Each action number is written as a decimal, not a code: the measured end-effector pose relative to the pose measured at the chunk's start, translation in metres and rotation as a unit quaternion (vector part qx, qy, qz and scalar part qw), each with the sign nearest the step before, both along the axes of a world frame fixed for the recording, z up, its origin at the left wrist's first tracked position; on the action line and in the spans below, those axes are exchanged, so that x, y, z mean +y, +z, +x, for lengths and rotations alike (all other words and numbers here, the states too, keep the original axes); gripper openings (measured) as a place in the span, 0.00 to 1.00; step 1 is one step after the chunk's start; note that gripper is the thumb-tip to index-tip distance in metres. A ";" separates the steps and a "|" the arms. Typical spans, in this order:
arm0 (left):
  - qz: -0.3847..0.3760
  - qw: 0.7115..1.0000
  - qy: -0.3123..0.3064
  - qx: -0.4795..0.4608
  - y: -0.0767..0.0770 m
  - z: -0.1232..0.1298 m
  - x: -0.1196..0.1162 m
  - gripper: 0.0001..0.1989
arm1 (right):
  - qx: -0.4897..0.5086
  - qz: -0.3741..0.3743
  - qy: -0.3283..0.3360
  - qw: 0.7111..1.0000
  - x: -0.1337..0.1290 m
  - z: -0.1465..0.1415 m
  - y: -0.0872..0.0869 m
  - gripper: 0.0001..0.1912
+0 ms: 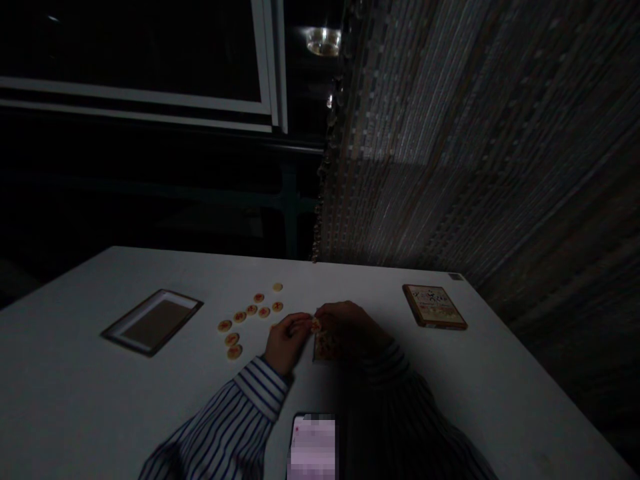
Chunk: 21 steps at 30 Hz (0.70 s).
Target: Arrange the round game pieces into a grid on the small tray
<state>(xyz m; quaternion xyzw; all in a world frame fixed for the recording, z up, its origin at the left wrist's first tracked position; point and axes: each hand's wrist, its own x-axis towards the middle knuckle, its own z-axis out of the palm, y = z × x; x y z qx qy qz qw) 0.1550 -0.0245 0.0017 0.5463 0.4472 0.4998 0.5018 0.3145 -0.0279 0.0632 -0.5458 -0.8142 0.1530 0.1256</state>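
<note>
In the head view my left hand (pixel 286 343) reaches in from the left, its fingers bent together at a round Chinese chess piece (pixel 315 325) with red marking. My right hand (pixel 357 327) arches over from the other side, in deep shadow. Its fingertips come down close to the same piece, but whether they grip anything is hidden. Below both hands lies a small open box (pixel 320 361), with dim, jumbled pieces inside. To the left, several loose round pieces (pixel 240 317) are spread on the white table, most with red characters up; one pale piece (pixel 277 287) shows no clear marking.
A shallow tray-like lid (pixel 175 325) lies at the left. On the right sits a flat printed box (pixel 435 307). A lit phone (pixel 313 447) rests at the near edge of the white table (pixel 75 373). A string curtain (pixel 425 133) hangs behind the right side.
</note>
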 end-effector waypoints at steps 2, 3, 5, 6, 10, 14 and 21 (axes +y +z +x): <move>-0.004 1.000 0.006 -0.008 0.000 0.000 0.000 0.15 | -0.006 0.001 0.001 1.000 -0.001 0.000 0.001 0.13; -0.005 1.000 0.009 -0.012 0.000 0.000 0.000 0.15 | -0.007 0.003 0.001 1.000 -0.001 0.000 0.001 0.13; -0.009 1.000 0.011 -0.019 0.002 0.000 0.000 0.16 | -0.005 0.005 0.000 1.000 -0.002 0.000 0.002 0.14; -0.012 1.000 0.012 -0.020 0.004 0.000 -0.001 0.16 | -0.004 0.003 -0.002 1.000 -0.002 0.000 0.003 0.14; -0.022 0.999 0.017 -0.019 0.010 0.000 -0.002 0.15 | -0.006 -0.008 -0.017 1.000 -0.003 0.000 0.004 0.13; -0.027 0.999 0.017 -0.025 0.010 -0.001 -0.002 0.15 | 0.001 -0.012 -0.014 1.000 -0.002 -0.001 0.004 0.13; -0.029 0.999 -0.001 -0.044 0.002 0.000 0.000 0.17 | 0.007 -0.011 -0.013 1.000 -0.003 -0.002 0.007 0.13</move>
